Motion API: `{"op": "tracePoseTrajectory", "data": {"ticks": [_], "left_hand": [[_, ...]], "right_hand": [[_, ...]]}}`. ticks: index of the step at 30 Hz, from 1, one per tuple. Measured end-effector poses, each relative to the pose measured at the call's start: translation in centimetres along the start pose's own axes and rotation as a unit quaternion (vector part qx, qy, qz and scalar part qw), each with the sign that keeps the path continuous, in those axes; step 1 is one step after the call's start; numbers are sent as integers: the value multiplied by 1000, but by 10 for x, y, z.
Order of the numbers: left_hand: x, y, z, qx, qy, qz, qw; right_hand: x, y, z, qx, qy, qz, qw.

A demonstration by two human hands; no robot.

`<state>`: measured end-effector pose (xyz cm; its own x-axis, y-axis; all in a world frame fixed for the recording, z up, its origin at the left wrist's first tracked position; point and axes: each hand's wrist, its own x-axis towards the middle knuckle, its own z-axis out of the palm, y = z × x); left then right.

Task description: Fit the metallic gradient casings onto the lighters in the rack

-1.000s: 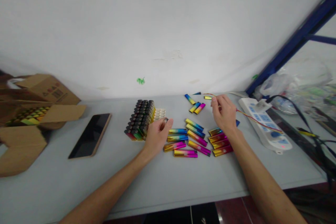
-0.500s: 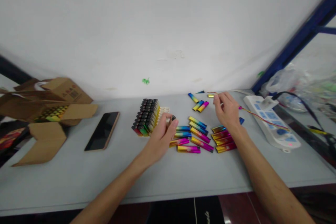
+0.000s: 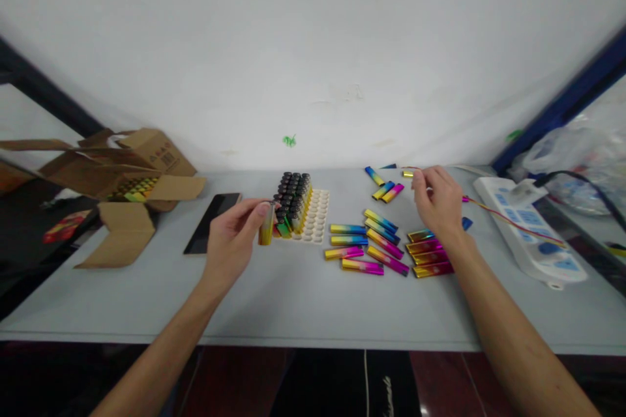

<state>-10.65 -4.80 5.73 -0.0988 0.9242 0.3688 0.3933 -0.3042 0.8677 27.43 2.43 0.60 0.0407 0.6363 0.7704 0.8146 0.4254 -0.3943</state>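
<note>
Desk (image 3: pixel 293 300) carries a cardboard box (image 3: pixel 122 176), power strip (image 3: pixel 528 234), phone (image 3: pixel 212 231), a part-filled tray (image 3: pixel 317 218) and loose lighters (image 3: pixel 372 251) lying flat. Left hand (image 3: pixel 232 241) grip is clenched on one gold lighter (image 3: pixel 267 231), upright, just left of the tray, off the desk. Right hand (image 3: pixel 440 205) pinches a thin wire (image 3: pixel 493 215) at the back. Reads as tray loading. Next move calls for lining it up, upright, over a free white socket.
</note>
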Motion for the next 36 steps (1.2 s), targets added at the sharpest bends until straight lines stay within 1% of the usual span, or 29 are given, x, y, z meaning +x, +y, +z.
{"op": "tracePoseTrajectory", "data": {"ticks": [2, 4, 7, 9, 11, 13, 16, 22, 25, 27, 29, 31, 33, 35, 36], "left_hand": [[9, -6, -1, 47, -11, 45, 998], [16, -11, -3, 101, -60, 96, 988], [24, -15, -7, 176, -158, 182, 955], [27, -15, -10, 218, -206, 225, 927], [31, -16, -13, 253, -235, 245, 906], [35, -17, -16, 269, -251, 257, 894], [41, -18, -20, 269, -273, 273, 883], [53, -14, -23, 276, -331, 270, 861], [54, -17, -18, 283, -338, 299, 846], [52, -21, -14, 303, -331, 316, 835], [50, -23, -10, 318, -317, 328, 831], [46, -22, -4, 312, -287, 348, 836], [41, -16, 6, 287, -243, 373, 848], [33, -9, 23, 260, -215, 390, 857], [28, -6, 33, 250, -218, 394, 857]], "right_hand": [[0, 1, 1, -2, 1, -1, 1000], [-1, 2, 1, -6, 1, -2, 1000], [-1, 3, 2, -8, -2, 0, 1000], [-1, 3, 2, -7, -4, 0, 1000], [-1, 2, 1, -8, -4, 1, 1000], [-1, 2, 1, -8, -4, 2, 1000], [0, 2, 1, -4, -4, 4, 1000], [0, 2, 0, 6, -9, 8, 1000], [1, 3, -1, 2, -6, 17, 1000], [2, 4, -3, -3, -1, 20, 1000], [4, 7, -6, -11, 9, 21, 1000], [6, 11, -9, -26, 25, 22, 999], [8, 16, -13, -43, 45, 28, 998], [10, 22, -17, -58, 66, 40, 995], [10, 25, -19, -64, 76, 46, 994]]}}
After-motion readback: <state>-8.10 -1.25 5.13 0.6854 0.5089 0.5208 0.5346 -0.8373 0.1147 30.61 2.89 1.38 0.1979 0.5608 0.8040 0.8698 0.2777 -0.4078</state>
